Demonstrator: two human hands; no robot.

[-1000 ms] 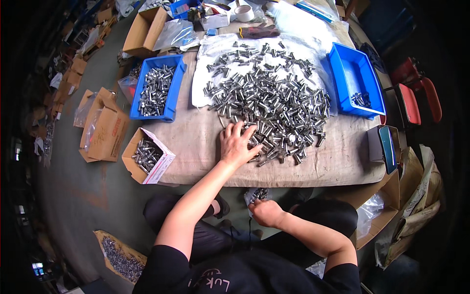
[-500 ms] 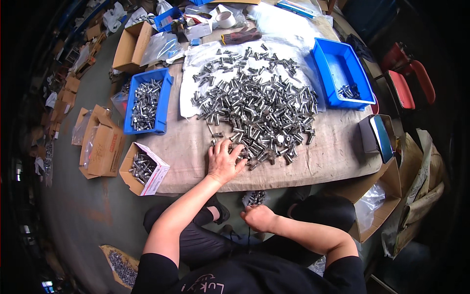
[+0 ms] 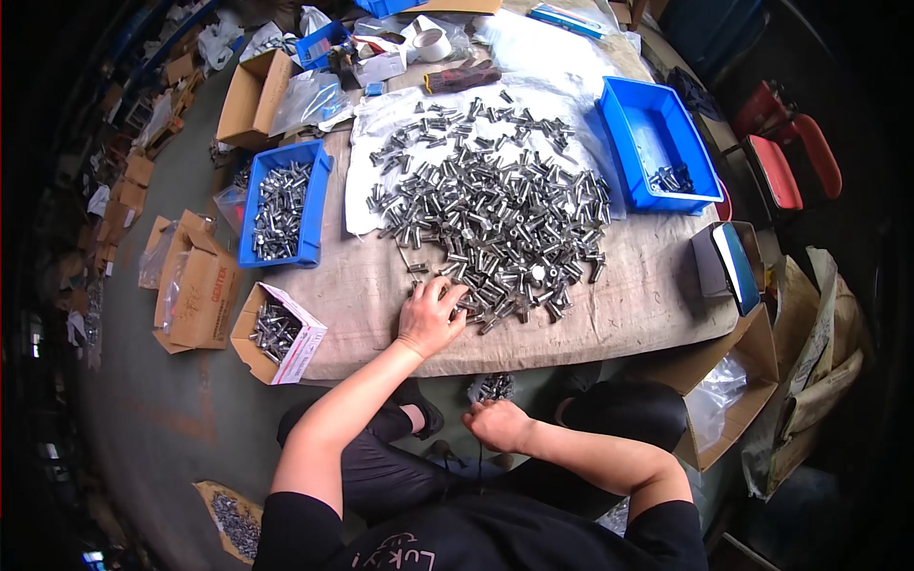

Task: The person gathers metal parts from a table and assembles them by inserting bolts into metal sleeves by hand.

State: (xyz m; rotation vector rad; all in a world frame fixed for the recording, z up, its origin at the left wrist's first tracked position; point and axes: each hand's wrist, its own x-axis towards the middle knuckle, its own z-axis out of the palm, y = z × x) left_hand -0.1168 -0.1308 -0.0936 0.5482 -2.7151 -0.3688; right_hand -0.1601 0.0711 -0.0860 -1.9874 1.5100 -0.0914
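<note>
A large pile of shiny metal bolts spreads over a white sheet and the tan cloth of the table. At the pile's near left edge, my left hand is curled down with its fingertips among the bolts; the hand partly hides those between thumb and fingers. My right hand is closed in front of the table's near edge, low over my lap. Whatever it may hold is hidden by the fingers. Just beyond it, a clear plastic bag with bolts shows below the table edge.
Blue bins holding bolts stand at left and right. An open carton of bolts sits at the near left corner. A glove and tape roll lie at the back. A cardboard box stands right of my knee.
My left hand's fingers have drawn closer together at the pile's edge. The right hand stays closed in nearly the same place. The whole view has shifted slightly.
</note>
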